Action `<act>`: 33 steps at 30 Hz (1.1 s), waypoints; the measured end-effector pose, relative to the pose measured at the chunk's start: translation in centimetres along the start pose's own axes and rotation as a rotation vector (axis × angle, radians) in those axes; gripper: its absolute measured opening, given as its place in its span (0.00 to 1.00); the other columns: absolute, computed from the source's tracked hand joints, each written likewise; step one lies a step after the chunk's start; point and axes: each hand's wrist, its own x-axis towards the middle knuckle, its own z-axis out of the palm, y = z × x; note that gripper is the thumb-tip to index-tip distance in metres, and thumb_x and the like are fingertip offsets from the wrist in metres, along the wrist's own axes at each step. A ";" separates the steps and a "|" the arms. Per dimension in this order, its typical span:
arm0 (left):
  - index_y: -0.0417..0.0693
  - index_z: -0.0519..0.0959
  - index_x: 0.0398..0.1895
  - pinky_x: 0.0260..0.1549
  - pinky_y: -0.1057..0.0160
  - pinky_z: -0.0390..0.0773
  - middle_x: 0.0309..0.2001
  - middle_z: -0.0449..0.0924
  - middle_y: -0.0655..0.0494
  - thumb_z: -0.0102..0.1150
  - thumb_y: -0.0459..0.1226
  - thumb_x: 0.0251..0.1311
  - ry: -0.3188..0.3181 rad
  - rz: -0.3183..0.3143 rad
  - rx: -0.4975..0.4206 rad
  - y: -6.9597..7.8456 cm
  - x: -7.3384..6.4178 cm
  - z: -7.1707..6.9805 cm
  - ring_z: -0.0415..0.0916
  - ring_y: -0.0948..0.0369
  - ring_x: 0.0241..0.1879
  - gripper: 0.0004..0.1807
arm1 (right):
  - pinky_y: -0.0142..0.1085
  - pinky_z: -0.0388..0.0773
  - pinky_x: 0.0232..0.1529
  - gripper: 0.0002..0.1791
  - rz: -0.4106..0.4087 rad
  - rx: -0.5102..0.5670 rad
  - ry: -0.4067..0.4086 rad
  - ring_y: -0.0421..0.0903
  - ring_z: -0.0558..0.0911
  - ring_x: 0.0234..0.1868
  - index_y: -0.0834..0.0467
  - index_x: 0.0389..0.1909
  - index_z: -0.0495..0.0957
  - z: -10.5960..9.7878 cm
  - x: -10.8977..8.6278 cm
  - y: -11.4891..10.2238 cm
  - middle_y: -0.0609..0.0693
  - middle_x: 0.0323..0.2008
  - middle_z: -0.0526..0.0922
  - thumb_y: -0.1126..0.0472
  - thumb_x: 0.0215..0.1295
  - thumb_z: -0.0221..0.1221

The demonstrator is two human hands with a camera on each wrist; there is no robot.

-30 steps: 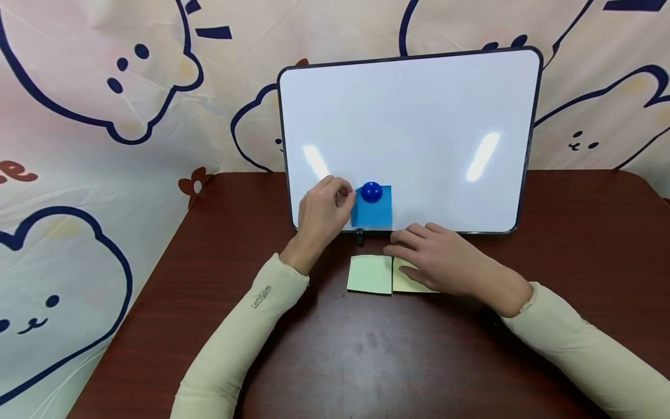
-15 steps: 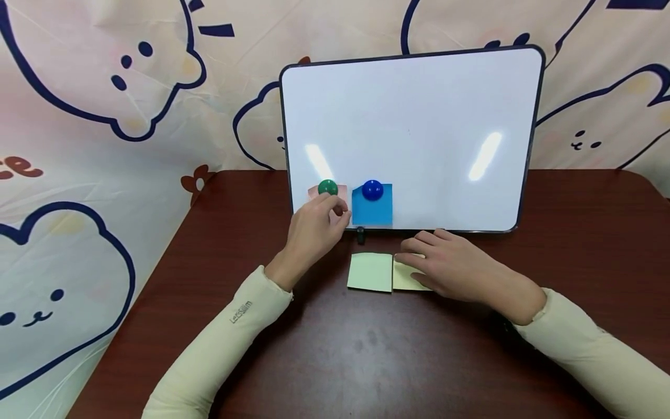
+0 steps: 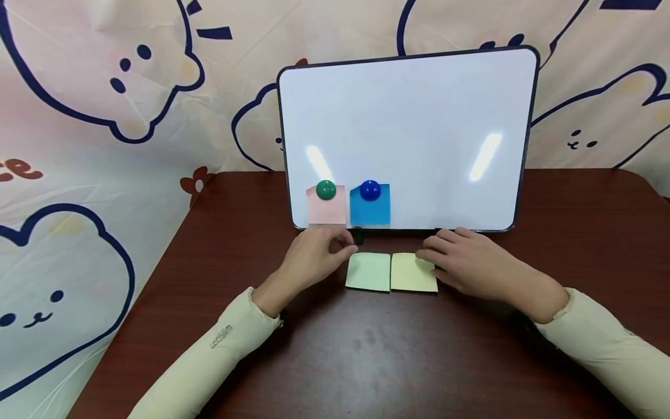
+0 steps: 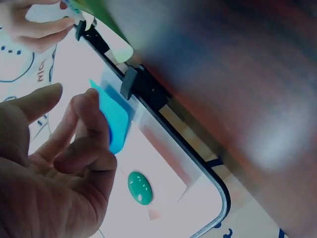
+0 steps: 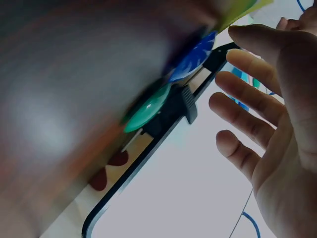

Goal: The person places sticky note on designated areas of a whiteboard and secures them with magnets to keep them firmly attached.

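Observation:
My left hand is low before the whiteboard, fingers loosely bent, holding nothing. Its thumb tip comes close to the left edge of a pale green sticky note on the table. My right hand has its fingers spread and empty, the fingertips overlapping the right side of a yellow sticky note. On the board, a pink sticky note sits under a round green magnet. Beside it is a blue sticky note under a blue magnet.
The whiteboard leans at the back of the brown table, with a black clip foot at its lower edge. The right wrist view shows another blue magnet and another green magnet near the board's bottom edge. Behind hangs a patterned cloth.
My left hand has come down off the board toward the table, uncovering the pink note and green magnet. My right hand has shifted right, baring more of the yellow note.

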 end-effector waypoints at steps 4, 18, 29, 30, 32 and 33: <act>0.56 0.85 0.38 0.26 0.67 0.77 0.33 0.86 0.62 0.66 0.43 0.62 -0.034 -0.002 0.081 -0.1 0.1 0.0 0.81 0.66 0.32 0.05 | 0.43 0.78 0.46 0.22 0.023 0.005 -0.025 0.48 0.79 0.48 0.53 0.53 0.80 0.0 -0.4 0.4 0.48 0.46 0.81 0.57 0.56 0.70; 0.53 0.86 0.43 0.32 0.61 0.81 0.38 0.88 0.59 0.68 0.40 0.61 -0.141 0.037 0.203 -0.7 0.2 0.7 0.83 0.63 0.37 0.08 | 0.46 0.80 0.49 0.21 0.127 0.045 -0.148 0.47 0.80 0.46 0.50 0.52 0.82 -0.3 -1.8 0.7 0.47 0.44 0.82 0.48 0.59 0.68; 0.53 0.87 0.45 0.34 0.61 0.82 0.38 0.88 0.59 0.67 0.38 0.62 -0.218 0.060 0.230 -0.8 0.7 0.9 0.83 0.63 0.39 0.09 | 0.47 0.80 0.50 0.22 0.187 0.076 -0.202 0.46 0.82 0.44 0.51 0.51 0.82 -1.0 -2.7 1.0 0.47 0.42 0.82 0.45 0.59 0.67; 0.53 0.87 0.45 0.35 0.61 0.82 0.38 0.88 0.59 0.67 0.38 0.62 -0.222 0.065 0.230 -0.8 0.7 0.9 0.83 0.63 0.40 0.09 | 0.47 0.80 0.51 0.22 0.190 0.084 -0.208 0.46 0.82 0.44 0.51 0.52 0.82 -1.0 -2.7 1.0 0.47 0.43 0.82 0.45 0.59 0.67; 0.53 0.87 0.44 0.35 0.61 0.82 0.38 0.88 0.59 0.67 0.37 0.62 -0.228 0.071 0.223 -0.8 0.7 1.0 0.83 0.63 0.40 0.08 | 0.47 0.80 0.51 0.22 0.194 0.097 -0.221 0.46 0.81 0.44 0.51 0.52 0.82 -1.1 -2.8 0.9 0.47 0.43 0.82 0.46 0.59 0.67; 0.53 0.87 0.43 0.35 0.61 0.82 0.38 0.88 0.59 0.67 0.37 0.62 -0.230 0.074 0.220 -0.8 0.7 1.0 0.83 0.62 0.40 0.08 | 0.47 0.80 0.51 0.23 0.196 0.103 -0.229 0.46 0.81 0.45 0.51 0.53 0.82 -1.1 -2.8 0.9 0.46 0.43 0.81 0.46 0.59 0.67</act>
